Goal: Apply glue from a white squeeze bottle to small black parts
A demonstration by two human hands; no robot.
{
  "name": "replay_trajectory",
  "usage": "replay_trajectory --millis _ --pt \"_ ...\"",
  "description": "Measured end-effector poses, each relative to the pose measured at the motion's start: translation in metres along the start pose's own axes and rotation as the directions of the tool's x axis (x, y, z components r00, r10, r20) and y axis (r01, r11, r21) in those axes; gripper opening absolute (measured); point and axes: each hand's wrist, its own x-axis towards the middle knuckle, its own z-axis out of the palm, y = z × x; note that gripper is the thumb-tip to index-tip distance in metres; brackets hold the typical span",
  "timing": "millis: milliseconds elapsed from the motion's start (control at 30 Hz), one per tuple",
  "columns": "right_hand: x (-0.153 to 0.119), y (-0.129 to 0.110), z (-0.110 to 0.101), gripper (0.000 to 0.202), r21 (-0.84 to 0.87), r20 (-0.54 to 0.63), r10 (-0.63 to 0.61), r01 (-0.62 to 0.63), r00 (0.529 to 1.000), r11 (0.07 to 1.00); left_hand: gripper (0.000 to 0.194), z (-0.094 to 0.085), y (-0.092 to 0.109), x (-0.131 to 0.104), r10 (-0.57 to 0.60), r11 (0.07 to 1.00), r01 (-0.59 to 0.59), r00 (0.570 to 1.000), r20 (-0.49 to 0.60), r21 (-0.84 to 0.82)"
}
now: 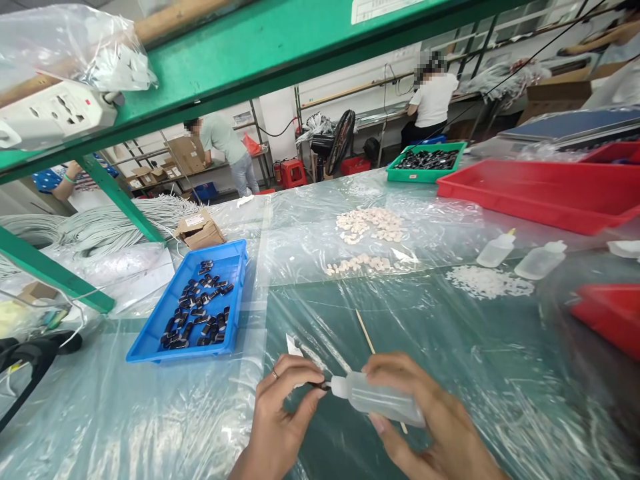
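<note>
My right hand [430, 413] is wrapped round a translucent squeeze bottle [385, 399], which lies nearly level with its nozzle pointing left. Between the thumb and fingertips of my left hand [283, 407] is a small black part [319, 385], mostly hidden by the fingers. The bottle's tip meets or nearly meets this part; I cannot tell which. A thin wooden stick [365, 331] lies on the plastic-covered table behind the bottle. Just beyond my left hand is a small white scrap [294, 345].
A blue tray [150, 333] with several black parts stands at left. Piles of beige pieces [373, 225] and white pieces [487, 283] lie farther back, near two more bottles [540, 261]. Red [540, 197] and green [400, 175] trays stand behind. A green shelf beam [280, 47] crosses overhead. Other people work beyond.
</note>
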Motion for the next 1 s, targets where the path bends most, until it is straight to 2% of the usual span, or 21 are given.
replay_trajectory --millis 100,133,200,300,367,567,700,833,1000 --pt "0.008 0.001 -0.002 0.019 0.244 0.014 0.229 -0.225 0.973 0.943 0.014 0.000 -0.001 -0.001 -0.029 1.000 0.029 0.999 -0.014 0.004" --pt "0.011 0.003 -0.003 0.019 0.338 0.041 0.324 -0.319 0.945 0.885 0.012 0.000 -0.002 -0.002 -0.040 0.999 0.040 0.999 -0.022 0.007" --pt "0.016 0.012 -0.006 0.030 0.501 0.100 0.497 -0.475 0.862 0.723 0.009 -0.001 -0.004 -0.002 -0.063 0.998 0.064 0.997 -0.038 0.015" --pt "0.024 0.031 -0.010 0.039 0.626 0.166 0.637 -0.579 0.753 0.522 0.008 -0.001 -0.006 -0.002 -0.082 0.996 0.083 0.996 -0.044 0.024" --pt "0.028 0.047 -0.013 0.039 0.646 0.187 0.656 -0.595 0.731 0.479 0.007 -0.001 -0.007 -0.002 -0.081 0.996 0.082 0.996 -0.039 0.024" --pt "0.035 0.094 -0.026 0.058 0.584 0.188 0.666 -0.628 0.721 0.514 0.008 0.004 -0.009 -0.002 -0.061 0.998 0.062 0.998 -0.023 0.032" --pt "0.035 0.118 -0.031 0.052 0.484 0.138 0.650 -0.624 0.747 0.614 0.006 0.005 -0.009 -0.003 -0.070 0.997 0.071 0.997 -0.019 0.021" --pt "0.033 0.131 -0.026 0.046 0.367 0.079 0.618 -0.599 0.782 0.712 0.007 0.005 -0.012 -0.004 -0.067 0.997 0.068 0.997 -0.045 0.030" --pt "0.032 0.135 -0.020 0.054 0.214 0.075 0.574 -0.575 0.816 0.789 0.010 0.005 -0.017 -0.004 -0.073 0.996 0.075 0.996 -0.054 0.052"
